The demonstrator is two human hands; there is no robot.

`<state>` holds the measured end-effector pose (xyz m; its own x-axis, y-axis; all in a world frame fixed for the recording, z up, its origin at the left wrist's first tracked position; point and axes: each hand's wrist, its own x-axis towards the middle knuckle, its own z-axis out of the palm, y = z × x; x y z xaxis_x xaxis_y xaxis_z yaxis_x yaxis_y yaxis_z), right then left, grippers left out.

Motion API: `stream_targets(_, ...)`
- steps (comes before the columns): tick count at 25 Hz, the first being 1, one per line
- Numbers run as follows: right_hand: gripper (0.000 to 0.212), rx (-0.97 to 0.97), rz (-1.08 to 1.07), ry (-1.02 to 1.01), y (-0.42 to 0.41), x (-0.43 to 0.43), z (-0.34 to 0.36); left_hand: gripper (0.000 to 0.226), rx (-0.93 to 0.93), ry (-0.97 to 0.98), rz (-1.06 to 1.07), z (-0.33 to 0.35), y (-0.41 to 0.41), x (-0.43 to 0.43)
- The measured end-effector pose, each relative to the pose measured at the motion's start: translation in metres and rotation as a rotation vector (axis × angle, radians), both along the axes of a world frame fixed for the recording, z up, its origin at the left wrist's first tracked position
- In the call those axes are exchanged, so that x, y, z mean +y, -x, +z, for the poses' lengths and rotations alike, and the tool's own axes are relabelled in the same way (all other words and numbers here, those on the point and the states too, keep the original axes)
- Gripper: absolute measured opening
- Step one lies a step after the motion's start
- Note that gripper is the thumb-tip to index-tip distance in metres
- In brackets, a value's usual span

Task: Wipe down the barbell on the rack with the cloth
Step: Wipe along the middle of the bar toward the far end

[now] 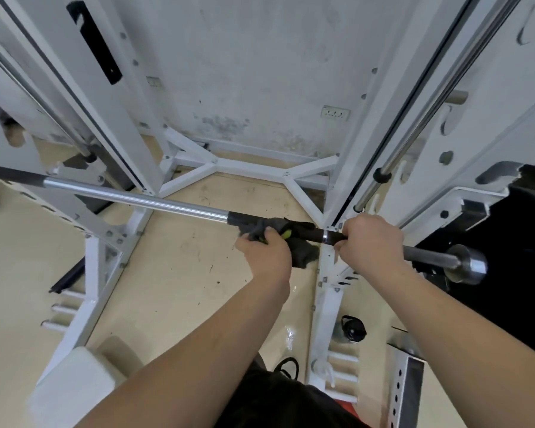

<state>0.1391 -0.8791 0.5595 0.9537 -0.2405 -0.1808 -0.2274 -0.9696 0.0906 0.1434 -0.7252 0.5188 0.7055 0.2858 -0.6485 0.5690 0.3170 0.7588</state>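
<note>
A long barbell (pixel 136 197) runs across the white rack (pixel 112 125) from the left edge to a steel collar at the right. Its middle is bright chrome and its grip sections are dark. A dark grey cloth (pixel 303 257) with a green patch is wrapped around the right dark section. My left hand (pixel 264 253) is shut on the cloth and presses it against the bar. My right hand (pixel 371 242) grips the bare bar just right of the cloth, beside the right upright. The bar under both hands is hidden.
White rack uprights (pixel 352 168) stand on both sides, with a cross brace (pixel 247 168) low at the back by a stained wall. A black bottle (pixel 352 329) sits on the beige floor near the right post. A white padded bench (pixel 71 387) is at lower left.
</note>
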Motion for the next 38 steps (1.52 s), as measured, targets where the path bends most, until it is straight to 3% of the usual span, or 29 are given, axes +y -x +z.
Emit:
stream_targets(2,0.016,-0.017,0.005,-0.003,0.001,0.0,-0.001,0.026,-0.004,-0.007,-0.028,0.0,0.001,0.019)
stream_targets(7,0.016,-0.071,0.047,-0.005,0.007,-0.001,-0.006,0.03,-0.069,-0.127,0.309,0.007,-0.028,0.059)
stream_targets(9,0.015,-0.064,0.037,-0.008,0.005,-0.002,-0.005,0.032,-0.055,-0.098,0.214,0.008,-0.016,0.026)
stream_targets(13,0.016,-0.072,0.039,-0.017,0.005,-0.008,-0.006,0.022,0.059,0.067,-0.176,0.012,0.012,-0.018)
stream_targets(16,0.021,-0.129,0.039,-0.085,0.012,-0.012,-0.014,0.019,0.006,0.032,-0.048,0.003,0.007,-0.011)
stream_targets(18,0.021,-0.193,0.04,-0.104,0.019,-0.014,-0.02,0.017,-0.055,-0.114,-0.054,0.006,0.013,-0.021)
stream_targets(23,0.024,-0.264,0.007,-0.355,0.038,-0.041,-0.014,0.013,-0.135,-0.251,-0.43,0.033,0.03,-0.041)
stream_targets(25,0.024,-0.297,-0.013,-0.316,0.045,-0.062,-0.012,0.01,-0.315,-0.361,-0.498,0.05,0.023,-0.021)
stream_targets(27,0.021,-0.211,-0.037,-0.214,0.045,-0.077,-0.014,0.014,-0.585,-0.509,-0.631,0.063,0.009,-0.008)
stream_targets(29,0.017,-0.154,-0.03,-0.143,0.045,-0.083,-0.02,0.017,-0.733,-0.775,-0.883,0.061,-0.011,-0.008)
stream_targets(32,0.01,-0.222,-0.047,-0.158,0.048,-0.085,-0.027,0.028,-0.775,-1.34,-1.31,0.033,-0.025,-0.013)
stream_targets(33,0.008,-0.235,-0.053,-0.167,0.049,-0.086,-0.028,0.031,-0.78,-1.425,-1.355,0.024,-0.026,-0.013)
stream_targets(38,0.007,-0.229,-0.127,-0.248,0.047,-0.092,-0.023,0.025,-0.94,-1.332,-1.411,0.02,-0.025,-0.072)
